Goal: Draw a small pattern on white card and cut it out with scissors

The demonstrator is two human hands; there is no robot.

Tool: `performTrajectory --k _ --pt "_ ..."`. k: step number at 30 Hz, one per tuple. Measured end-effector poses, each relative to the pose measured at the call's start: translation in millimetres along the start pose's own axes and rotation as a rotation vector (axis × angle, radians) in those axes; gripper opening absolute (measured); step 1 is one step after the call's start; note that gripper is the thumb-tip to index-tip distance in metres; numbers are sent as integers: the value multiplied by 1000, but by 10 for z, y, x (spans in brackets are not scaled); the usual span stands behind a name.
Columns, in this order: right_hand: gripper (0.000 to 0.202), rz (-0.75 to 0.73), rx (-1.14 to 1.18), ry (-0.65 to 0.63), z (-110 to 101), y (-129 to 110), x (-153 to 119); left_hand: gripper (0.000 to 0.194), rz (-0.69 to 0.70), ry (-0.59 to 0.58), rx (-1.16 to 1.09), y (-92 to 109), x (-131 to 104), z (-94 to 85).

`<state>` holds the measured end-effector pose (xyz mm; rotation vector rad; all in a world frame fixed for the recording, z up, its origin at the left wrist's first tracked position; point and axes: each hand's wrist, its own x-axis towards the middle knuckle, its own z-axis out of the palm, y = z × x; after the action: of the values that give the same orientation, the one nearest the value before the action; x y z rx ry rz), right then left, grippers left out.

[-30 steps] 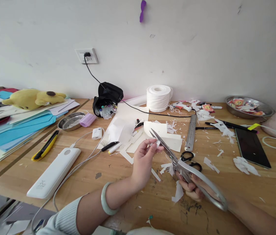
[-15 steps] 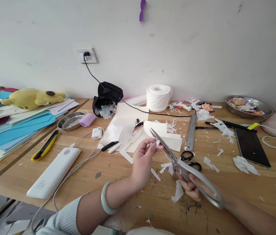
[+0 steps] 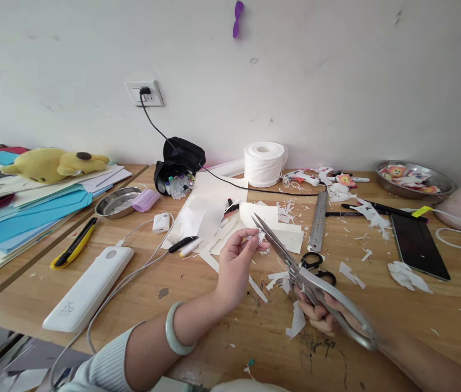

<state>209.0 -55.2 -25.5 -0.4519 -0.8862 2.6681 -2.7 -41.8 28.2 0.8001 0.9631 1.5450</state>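
Note:
My left hand [image 3: 236, 261] pinches a small white paper piece with dark line marks [image 3: 261, 235] between thumb and fingers. Large metal scissors [image 3: 295, 267] are gripped by their handles in my right hand [image 3: 320, 316]. Their blades point up and left, nearly together, with the tips beside the paper piece; whether they touch it I cannot tell. Behind both hands lie cream paper sheets [image 3: 289, 238]. A smaller pair of scissors with black handles [image 3: 312, 260] rests on the table, partly behind the large ones.
Paper scraps [image 3: 351, 275] litter the wooden table [image 3: 377, 326]. A steel ruler [image 3: 318, 220], a tissue roll [image 3: 264, 164] and a phone [image 3: 420, 246] lie beyond my hands. To the left are a white power bank [image 3: 89, 287], its cable and a yellow cutter [image 3: 74, 243].
My left hand has shifted very slightly left with the paper piece. The large scissors stay almost where they were, still in my right hand.

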Motion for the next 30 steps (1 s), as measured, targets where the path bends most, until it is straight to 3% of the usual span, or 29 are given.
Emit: performTrajectory --k 5,15,30 --pt "51 62 -26 109 95 -47 0 22 27 -15 39 -9 7 -4" --pt "50 -12 -41 72 -16 39 -33 19 40 -12 87 15 8 15" --pt "51 -8 -133 143 151 -39 -12 20 42 -19 96 25 33 -9"
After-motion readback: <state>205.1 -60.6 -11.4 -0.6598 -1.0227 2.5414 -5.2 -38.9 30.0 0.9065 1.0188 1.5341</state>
